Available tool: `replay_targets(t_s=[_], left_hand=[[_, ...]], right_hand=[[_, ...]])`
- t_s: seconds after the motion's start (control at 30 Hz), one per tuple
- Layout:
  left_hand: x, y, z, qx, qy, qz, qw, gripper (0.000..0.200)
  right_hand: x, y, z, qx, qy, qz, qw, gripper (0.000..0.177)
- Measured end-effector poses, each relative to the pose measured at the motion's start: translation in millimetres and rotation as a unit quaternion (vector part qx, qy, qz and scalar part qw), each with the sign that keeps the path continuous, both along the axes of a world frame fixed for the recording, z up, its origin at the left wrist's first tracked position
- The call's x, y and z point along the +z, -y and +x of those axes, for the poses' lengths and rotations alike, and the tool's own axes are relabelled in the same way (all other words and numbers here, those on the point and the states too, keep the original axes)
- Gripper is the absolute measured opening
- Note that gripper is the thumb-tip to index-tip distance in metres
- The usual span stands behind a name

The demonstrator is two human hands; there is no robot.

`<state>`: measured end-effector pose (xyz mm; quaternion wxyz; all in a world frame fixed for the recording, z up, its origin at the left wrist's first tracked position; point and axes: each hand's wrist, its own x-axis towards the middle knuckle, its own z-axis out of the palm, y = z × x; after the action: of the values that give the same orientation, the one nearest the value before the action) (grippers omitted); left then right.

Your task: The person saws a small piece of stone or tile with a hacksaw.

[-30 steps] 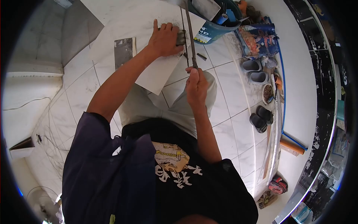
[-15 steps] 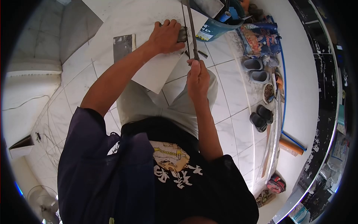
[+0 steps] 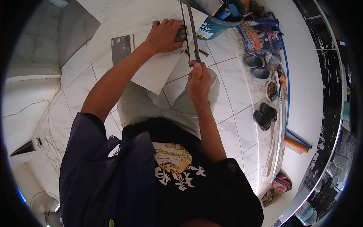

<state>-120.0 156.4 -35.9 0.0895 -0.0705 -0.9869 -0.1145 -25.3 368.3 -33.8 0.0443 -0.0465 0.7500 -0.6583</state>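
My right hand (image 3: 199,82) is closed round the handle of a hacksaw (image 3: 193,32), which points away from me. Its thin blade runs along the left side of the frame, beside the end of a dark grey piece (image 3: 181,34). My left hand (image 3: 163,37) presses that piece down on a white board (image 3: 155,77), fingers curled over it; what it is exactly is partly hidden by the hand. Dark crumbs lie round the fingers. Left of my forearm, a flat grey plate (image 3: 121,47) with a pale edge rests on the board.
A dark green bucket (image 3: 215,30) of tools stands just right of the saw. Small dark offcuts (image 3: 203,53) lie on the tiled floor. Further right are a colourful bag (image 3: 262,36), grey shoes (image 3: 261,73), black shoes (image 3: 261,120) and a blue pipe (image 3: 287,87) along the wall.
The view has shifted slightly, so most things sit a little further left and up. Both hands keep their hold; the saw stays beside the dark piece with little visible movement.
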Motion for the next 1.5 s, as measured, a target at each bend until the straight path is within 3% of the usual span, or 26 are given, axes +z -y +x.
replay_targets(t_s=[0.3,0.43,0.5,0.6,0.83,0.9,1.07,1.33,1.5], left_hand=[[-3,2,-1,-0.020,-0.022,-0.013,0.999,0.072],[-8,4,0,-0.040,-0.036,-0.028,0.998,0.069],[-9,5,-2,-0.034,-0.042,-0.032,0.998,0.069],[-2,4,1,-0.032,-0.011,-0.009,0.999,0.068],[1,2,1,-0.036,-0.010,-0.024,0.999,0.068],[2,2,2,-0.035,-0.022,-0.015,0.999,0.069],[-3,2,-1,-0.018,-0.033,-0.030,0.999,0.073],[-3,1,-6,-0.001,-0.005,-0.011,1.000,0.071],[4,-1,-3,0.008,0.008,-0.001,1.000,0.070]], right_hand=[[21,-27,34,0.015,0.049,0.023,0.998,0.043],[20,-13,4,0.026,0.071,0.022,0.997,0.044],[13,13,-27,0.013,0.000,0.037,0.999,0.046],[17,13,-25,0.013,0.009,0.046,0.999,0.046],[33,-20,33,0.030,0.090,0.073,0.993,0.045],[28,11,-8,0.003,-0.043,0.101,0.994,0.043],[12,28,-43,-0.001,-0.034,0.032,0.999,0.041],[25,-30,50,0.019,0.043,0.037,0.998,0.044],[22,23,-37,0.017,-0.013,0.115,0.993,0.044]])
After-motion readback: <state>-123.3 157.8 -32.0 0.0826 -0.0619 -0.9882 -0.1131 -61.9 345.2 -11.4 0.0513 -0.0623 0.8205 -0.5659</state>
